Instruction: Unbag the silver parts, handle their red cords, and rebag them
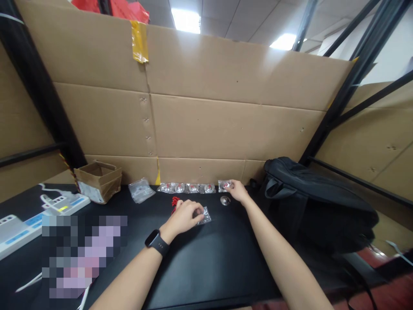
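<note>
My left hand, with a dark watch on the wrist, is over the black table, its thumb and fingers closed on the edge of a small clear plastic bag. Red cords lie just behind that hand. Farther back, my right hand pinches the right side of a clear packet with something red inside. A round, shiny metal piece rests on the table below the packet, apart from both hands. To the left, several similar packets lie in a row along the cardboard wall.
A flat clear bag and an open cardboard box are at the back left. White power strips run along the left side, near a blurred patch. A black backpack occupies the right. Cardboard panels form the back wall.
</note>
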A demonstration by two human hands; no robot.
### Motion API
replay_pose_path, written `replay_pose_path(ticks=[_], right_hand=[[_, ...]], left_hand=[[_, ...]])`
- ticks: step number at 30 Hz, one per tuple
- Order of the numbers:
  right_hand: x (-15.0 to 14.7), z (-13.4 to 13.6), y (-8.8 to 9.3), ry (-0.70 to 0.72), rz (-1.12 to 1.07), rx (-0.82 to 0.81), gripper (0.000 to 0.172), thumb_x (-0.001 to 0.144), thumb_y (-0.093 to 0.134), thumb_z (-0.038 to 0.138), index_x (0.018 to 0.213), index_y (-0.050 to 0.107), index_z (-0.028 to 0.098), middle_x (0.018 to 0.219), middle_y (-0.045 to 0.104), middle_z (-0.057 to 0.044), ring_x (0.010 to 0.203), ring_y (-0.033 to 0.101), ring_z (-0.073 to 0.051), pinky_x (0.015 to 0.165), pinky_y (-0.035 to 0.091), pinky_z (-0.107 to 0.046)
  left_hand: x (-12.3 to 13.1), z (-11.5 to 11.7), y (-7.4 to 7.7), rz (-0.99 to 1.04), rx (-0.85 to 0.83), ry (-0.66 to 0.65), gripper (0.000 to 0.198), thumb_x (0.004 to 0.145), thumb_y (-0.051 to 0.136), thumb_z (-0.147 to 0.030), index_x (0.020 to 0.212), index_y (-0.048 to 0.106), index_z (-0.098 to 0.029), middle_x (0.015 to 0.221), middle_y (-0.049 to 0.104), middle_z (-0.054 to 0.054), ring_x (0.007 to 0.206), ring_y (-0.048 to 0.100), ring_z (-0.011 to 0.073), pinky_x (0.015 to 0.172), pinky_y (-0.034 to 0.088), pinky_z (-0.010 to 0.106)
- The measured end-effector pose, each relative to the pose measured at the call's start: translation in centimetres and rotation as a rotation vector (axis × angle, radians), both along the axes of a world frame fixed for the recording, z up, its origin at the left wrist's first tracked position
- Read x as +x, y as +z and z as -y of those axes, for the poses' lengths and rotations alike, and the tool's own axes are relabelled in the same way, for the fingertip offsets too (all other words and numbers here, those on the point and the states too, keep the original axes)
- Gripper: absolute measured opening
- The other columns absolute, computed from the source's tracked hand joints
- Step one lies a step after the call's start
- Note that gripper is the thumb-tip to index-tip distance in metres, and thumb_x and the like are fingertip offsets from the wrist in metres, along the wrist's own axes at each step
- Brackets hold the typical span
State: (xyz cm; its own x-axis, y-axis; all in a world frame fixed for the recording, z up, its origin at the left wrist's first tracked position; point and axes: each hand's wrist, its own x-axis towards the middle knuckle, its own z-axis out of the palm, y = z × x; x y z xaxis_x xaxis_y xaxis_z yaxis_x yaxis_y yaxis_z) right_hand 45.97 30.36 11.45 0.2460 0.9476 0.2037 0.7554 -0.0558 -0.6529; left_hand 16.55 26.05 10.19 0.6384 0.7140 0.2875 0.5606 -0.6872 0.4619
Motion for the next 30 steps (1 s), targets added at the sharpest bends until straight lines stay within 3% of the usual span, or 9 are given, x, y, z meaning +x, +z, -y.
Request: replay_pose_path(ticks=[4, 6, 12, 16, 19, 22, 24, 27, 30], right_hand=[[1.4, -2.6, 0.3, -0.011, 0.052, -0.113, 0.010, 0.070, 0.075, 0.019, 0.078, 0.076, 0.014, 0.072, 0.074, -0.005, 0.072, 0.068, -0.019, 0.071, 0.049, -0.027], [1.2, -3.3, -0.1, -0.042, 0.089, -0.153, 0.009, 0.070, 0.077, 0.022, 0.074, 0.076, 0.014, 0.070, 0.073, -0.005, 0.074, 0.068, -0.020, 0.072, 0.048, -0.028], [0.0, -3.5, -1.4, -0.165, 0.235, -0.187, 0.019, 0.078, 0.073, 0.038, 0.087, 0.077, 0.021, 0.101, 0.075, -0.011, 0.107, 0.065, -0.032, 0.092, 0.043, -0.045], [-0.5, -2.5, -0.9, -0.148, 0.335, -0.139, 0.035, 0.088, 0.062, 0.043, 0.111, 0.071, 0.018, 0.123, 0.066, -0.018, 0.119, 0.058, -0.035, 0.096, 0.039, -0.052], [-0.6, -0.9, -0.5, -0.023, 0.363, -0.121, 0.035, 0.090, 0.060, 0.040, 0.118, 0.068, 0.021, 0.124, 0.065, -0.014, 0.119, 0.058, -0.030, 0.095, 0.042, -0.043], [-0.6, 1.3, -1.2, 0.156, 0.363, -0.130, 0.041, 0.080, 0.073, 0.041, 0.118, 0.069, 0.027, 0.126, 0.065, -0.008, 0.117, 0.059, -0.026, 0.096, 0.044, -0.034], [-0.7, 2.6, -2.0, 0.242, 0.385, -0.123, 0.046, 0.078, 0.073, 0.037, 0.122, 0.067, 0.025, 0.131, 0.063, -0.009, 0.119, 0.058, -0.029, 0.097, 0.043, -0.037], [-0.7, 3.5, -3.1, 0.269, 0.366, -0.070, 0.042, 0.083, 0.067, 0.028, 0.125, 0.064, 0.024, 0.130, 0.063, -0.009, 0.117, 0.059, -0.028, 0.097, 0.044, -0.037], [-0.5, 3.5, -3.4, 0.300, 0.346, -0.012, 0.038, 0.085, 0.063, 0.022, 0.124, 0.064, 0.022, 0.124, 0.065, -0.010, 0.113, 0.062, -0.025, 0.097, 0.044, -0.033]], left_hand=[[-0.4, 0.7, 0.4, -0.088, 0.005, -0.147, 0.025, 0.085, 0.067, -0.046, 0.105, 0.071, -0.031, 0.106, 0.073, 0.003, 0.103, 0.063, 0.0260, 0.090, 0.034, 0.038], [-0.4, 0.8, 0.4, -0.113, 0.008, -0.172, 0.031, 0.082, 0.070, -0.046, 0.109, 0.070, -0.031, 0.111, 0.072, 0.004, 0.106, 0.063, 0.0272, 0.092, 0.034, 0.038], [0.0, 1.0, -0.4, -0.105, 0.062, -0.206, 0.035, 0.087, 0.066, -0.036, 0.122, 0.064, -0.033, 0.126, 0.068, 0.004, 0.122, 0.058, 0.0261, 0.099, 0.034, 0.038], [0.2, 0.6, -0.5, -0.036, 0.096, -0.172, 0.038, 0.091, 0.062, -0.036, 0.129, 0.061, -0.033, 0.133, 0.065, 0.004, 0.128, 0.053, 0.0250, 0.103, 0.035, 0.038], [-1.6, -0.6, 0.5, 0.016, 0.114, -0.022, 0.030, 0.094, 0.054, -0.032, 0.122, 0.066, -0.029, 0.124, 0.068, 0.006, 0.117, 0.060, 0.0230, 0.100, 0.040, 0.035], [-5.2, -2.3, 1.8, -0.048, 0.065, 0.323, 0.021, 0.091, 0.055, -0.027, 0.105, 0.070, -0.024, 0.102, 0.074, 0.009, 0.095, 0.067, 0.0236, 0.086, 0.046, 0.033], [-7.5, -3.3, 2.3, -0.154, -0.017, 0.511, 0.015, 0.086, 0.060, -0.032, 0.091, 0.072, -0.023, 0.091, 0.075, 0.009, 0.086, 0.069, 0.0257, 0.076, 0.046, 0.033], [-8.9, -4.0, 2.1, -0.235, -0.085, 0.582, 0.023, 0.080, 0.065, -0.046, 0.084, 0.072, -0.025, 0.088, 0.075, 0.009, 0.083, 0.070, 0.0275, 0.069, 0.045, 0.032], [-7.8, -3.7, 1.4, -0.273, -0.110, 0.591, 0.031, 0.074, 0.069, -0.054, 0.085, 0.073, -0.025, 0.090, 0.076, 0.010, 0.084, 0.070, 0.0284, 0.068, 0.045, 0.031]])
